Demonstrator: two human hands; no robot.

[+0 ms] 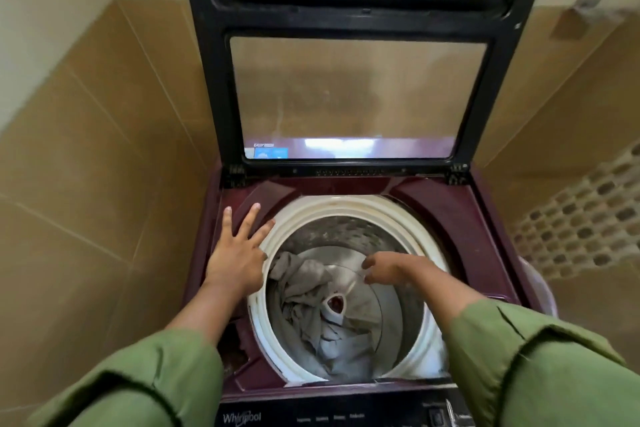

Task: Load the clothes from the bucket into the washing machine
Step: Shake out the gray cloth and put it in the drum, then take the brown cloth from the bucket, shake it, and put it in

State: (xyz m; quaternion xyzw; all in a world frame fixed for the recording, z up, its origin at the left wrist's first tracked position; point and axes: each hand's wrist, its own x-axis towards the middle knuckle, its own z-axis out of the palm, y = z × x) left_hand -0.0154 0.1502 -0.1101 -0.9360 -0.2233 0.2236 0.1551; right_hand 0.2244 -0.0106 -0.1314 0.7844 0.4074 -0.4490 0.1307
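Spreading our left hand [239, 253] flat, we kept its fingers [250, 217] straight and fanned on the maroon plastic top deck of the top-loading washing machine [446, 204], at about nine o'clock from the drum mouth; the forefinger lay against the cream plastic tub ring [349, 202]. It held nothing, and we judged it was there to steady us as we leaned over the opening.

Our right hand [388, 269] hung over the drum at about three o'clock from its centre, its fingers [369, 263] loosely curled and pointing inward, with no cloth between them. We took this for a hand that had just let a piece go, though that was only our reading.

The crumpled grey cotton clothes [311, 308] lay at the bottom of the steel drum, heaped from nine o'clock round to six, partly over the pale ribbed agitator plate [367, 291].

The black-framed glass lid [356, 94] stood raised at twelve o'clock, leaving the mouth free for loading. At three o'clock beside the machine we saw only a pale pinkish curved rim [540, 291], possibly the bucket; its contents were hidden, so we could not tell how much remained.
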